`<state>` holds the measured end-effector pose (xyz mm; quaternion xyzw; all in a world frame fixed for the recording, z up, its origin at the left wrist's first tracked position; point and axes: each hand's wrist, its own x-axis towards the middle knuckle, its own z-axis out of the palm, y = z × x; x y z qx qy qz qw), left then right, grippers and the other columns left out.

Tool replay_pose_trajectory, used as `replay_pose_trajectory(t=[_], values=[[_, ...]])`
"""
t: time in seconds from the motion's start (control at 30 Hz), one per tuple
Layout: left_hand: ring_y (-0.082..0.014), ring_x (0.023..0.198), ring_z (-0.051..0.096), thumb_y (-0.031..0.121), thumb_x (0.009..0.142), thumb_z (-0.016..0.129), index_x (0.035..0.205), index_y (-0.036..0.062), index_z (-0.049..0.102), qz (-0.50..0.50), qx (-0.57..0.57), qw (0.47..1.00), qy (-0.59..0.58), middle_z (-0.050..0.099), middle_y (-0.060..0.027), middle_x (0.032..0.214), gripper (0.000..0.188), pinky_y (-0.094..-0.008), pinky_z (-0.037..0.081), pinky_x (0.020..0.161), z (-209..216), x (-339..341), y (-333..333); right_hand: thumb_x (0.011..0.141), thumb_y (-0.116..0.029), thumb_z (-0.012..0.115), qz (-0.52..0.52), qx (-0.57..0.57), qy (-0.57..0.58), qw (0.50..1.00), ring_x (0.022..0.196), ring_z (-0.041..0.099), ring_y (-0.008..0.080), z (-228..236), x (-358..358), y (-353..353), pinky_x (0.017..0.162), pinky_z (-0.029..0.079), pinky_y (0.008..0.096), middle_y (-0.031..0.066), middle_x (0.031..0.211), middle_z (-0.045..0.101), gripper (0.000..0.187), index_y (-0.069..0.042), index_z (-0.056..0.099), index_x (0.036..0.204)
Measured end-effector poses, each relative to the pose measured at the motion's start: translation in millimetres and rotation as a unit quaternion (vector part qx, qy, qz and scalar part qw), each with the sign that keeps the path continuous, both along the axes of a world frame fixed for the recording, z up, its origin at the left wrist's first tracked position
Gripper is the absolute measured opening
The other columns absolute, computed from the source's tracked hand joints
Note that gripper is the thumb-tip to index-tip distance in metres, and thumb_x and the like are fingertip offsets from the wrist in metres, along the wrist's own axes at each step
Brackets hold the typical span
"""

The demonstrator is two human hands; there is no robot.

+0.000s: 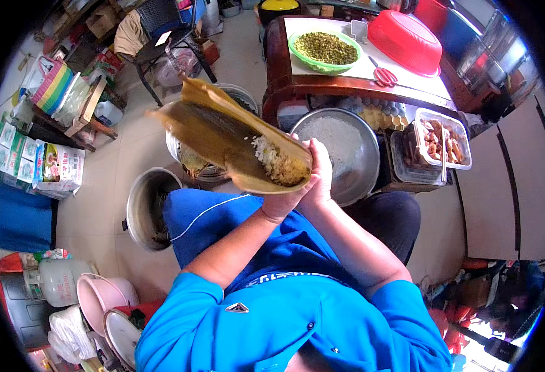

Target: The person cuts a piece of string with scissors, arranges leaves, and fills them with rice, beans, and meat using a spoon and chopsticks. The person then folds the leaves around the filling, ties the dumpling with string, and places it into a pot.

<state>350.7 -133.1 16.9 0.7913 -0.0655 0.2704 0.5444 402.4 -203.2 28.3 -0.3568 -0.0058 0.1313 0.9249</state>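
Note:
A large brown-green bamboo leaf (pixel 213 136), rolled into a trough with a closed rounded end, spreads up and left from my hands. White rice and yellowish grains (pixel 278 162) lie inside its closed end. Under and behind that end my left hand (pixel 283 203) is closed round the leaf, its fingers mostly hidden. My right hand (pixel 320 172) wraps the same end from the right. Just beyond, a wide metal basin (pixel 369 162) holds white rice (pixel 334 136) in water.
A green bowl of split mung beans (pixel 325 52), red scissors (pixel 384 77) and an upturned red basket (pixel 405 42) rest on the table. To its right, chopsticks (pixel 444 146) lie across a plastic box of brown meat pieces (pixel 430 137). Metal pots (pixel 137 214) stand left of my knees.

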Motion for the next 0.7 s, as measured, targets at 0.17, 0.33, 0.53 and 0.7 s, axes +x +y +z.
replay_pose_trajectory(t=[0.17,0.33,0.53,0.7], values=[[-0.0244,0.134,0.026,0.037,0.084,0.059,0.138,0.0090,0.035,-0.003,0.060,0.998,0.020,0.030,-0.0126,0.144,0.065,-0.0399,0.015,0.111,-17.8,-2.7,17.8,0.092,-0.014,0.053,-0.072,-0.241,-0.177,0.951,0.090,0.052,0.0117,18.6,-5.2,-18.3,0.084,0.043,0.0253,0.0035,0.092,0.057,0.013,-0.006,0.054,0.102],[-0.0162,0.099,0.057,-0.003,0.069,0.067,0.115,0.0007,0.051,-0.056,-0.270,0.961,-0.012,0.057,-0.0081,0.112,0.048,-0.0304,0.046,0.087,-10.5,-9.8,26.5,0.085,-0.002,0.057,-0.078,-0.314,-0.570,0.755,0.076,0.062,0.0201,142.6,-25.4,-42.6,0.069,0.051,0.0303,0.0091,0.088,0.061,0.017,-0.003,0.055,0.103],[-0.0174,0.105,0.053,0.006,0.065,0.079,0.120,0.0026,0.049,0.027,-0.195,0.980,-0.007,0.055,-0.0079,0.116,0.062,-0.0315,0.041,0.092,-5.5,-9.2,26.2,0.070,-0.010,0.061,0.169,-0.653,-0.638,0.372,0.075,0.064,0.0307,173.3,-17.5,21.1,0.065,0.051,0.0374,0.0119,0.080,0.065,0.011,-0.007,0.065,0.079],[-0.0174,0.104,0.053,0.005,0.067,0.078,0.120,0.0010,0.046,0.032,-0.310,0.949,-0.044,0.055,-0.0086,0.115,0.062,-0.0301,0.041,0.092,-7.9,-6.7,25.4,0.066,-0.016,0.063,0.231,-0.701,-0.577,0.349,0.075,0.064,0.0323,140.1,0.8,45.2,0.069,0.052,0.0396,0.0098,0.076,0.066,0.007,-0.010,0.067,0.070]])
